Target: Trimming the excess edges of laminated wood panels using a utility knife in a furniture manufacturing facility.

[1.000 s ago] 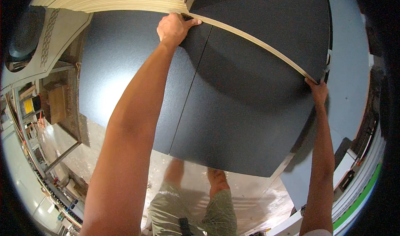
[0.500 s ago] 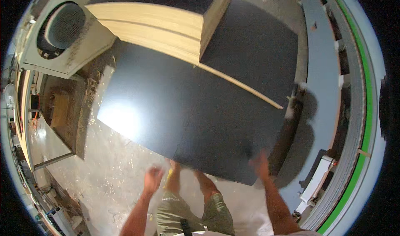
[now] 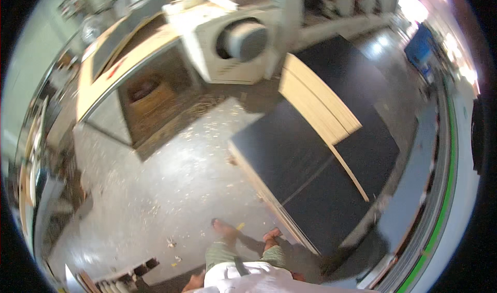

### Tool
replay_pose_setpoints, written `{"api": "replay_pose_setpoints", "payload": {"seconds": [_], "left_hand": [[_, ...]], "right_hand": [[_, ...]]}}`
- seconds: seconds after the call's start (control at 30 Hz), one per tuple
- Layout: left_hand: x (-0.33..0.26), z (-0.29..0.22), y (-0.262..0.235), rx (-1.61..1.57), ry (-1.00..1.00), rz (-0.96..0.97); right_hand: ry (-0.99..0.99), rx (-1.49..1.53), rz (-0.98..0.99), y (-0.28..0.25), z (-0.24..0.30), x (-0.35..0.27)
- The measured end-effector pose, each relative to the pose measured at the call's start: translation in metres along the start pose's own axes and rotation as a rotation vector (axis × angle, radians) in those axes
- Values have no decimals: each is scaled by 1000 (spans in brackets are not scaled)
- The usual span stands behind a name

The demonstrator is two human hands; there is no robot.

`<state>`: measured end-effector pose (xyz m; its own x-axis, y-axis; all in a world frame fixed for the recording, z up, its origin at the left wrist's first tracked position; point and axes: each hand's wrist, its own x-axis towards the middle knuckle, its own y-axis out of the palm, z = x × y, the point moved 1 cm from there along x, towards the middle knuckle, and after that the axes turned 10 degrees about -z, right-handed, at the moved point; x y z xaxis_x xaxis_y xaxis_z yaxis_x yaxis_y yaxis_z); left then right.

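1. At ten o'clock I see a pale wooden bench [image 3: 147, 45] with a grey metal frame, wood shavings scattered on the floor [image 3: 173, 184] below it.
2. My left hand [image 3: 194, 282] is between six and seven o'clock, low beside my white shirt [image 3: 248, 276]. It is blurred and partly cut off, so I cannot tell whether the fingers are spread or curled.
3. At twelve o'clock stands an off-white machine [image 3: 207, 49] with a round grey grille.
4. Of my right hand [image 3: 298, 276] I see only a patch of skin past my shirt, near half past five; I cannot tell how it is held or what it touches.
5. The dark boards [image 3: 279, 148] lie flat at four o'clock, just beyond my feet. Their tops are smooth and near black; a thin seam crosses them, and the near-left edge shows pale, layered wood.
6. On them, at two o'clock, sits a taller block of boards [image 3: 321, 101], dark-topped with light tan sides finely lined. From its near corner a narrow pale line runs toward four o'clock.
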<state>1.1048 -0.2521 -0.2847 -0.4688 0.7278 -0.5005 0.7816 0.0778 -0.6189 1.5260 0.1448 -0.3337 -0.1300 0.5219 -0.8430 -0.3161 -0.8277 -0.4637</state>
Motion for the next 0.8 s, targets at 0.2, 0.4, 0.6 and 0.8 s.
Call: {"api": "replay_pose_setpoints", "payload": {"seconds": [0.2, 0.4, 0.6, 0.8], "left_hand": [[18, -43, -155, -849, -786, -457], [17, 59, -218, -948, -815, -643], [67, 122, -332, -1131, -770, -792], [89, 230, -452, -1238, -848, -834]], "right_hand": [[-1044, -580, -315, 46, 132, 107], [-124, 198, -20, 55, 482, -46], [-107, 4, 44, 137, 593, -29], [-482, -460, -3, 239, 751, -38]]}}
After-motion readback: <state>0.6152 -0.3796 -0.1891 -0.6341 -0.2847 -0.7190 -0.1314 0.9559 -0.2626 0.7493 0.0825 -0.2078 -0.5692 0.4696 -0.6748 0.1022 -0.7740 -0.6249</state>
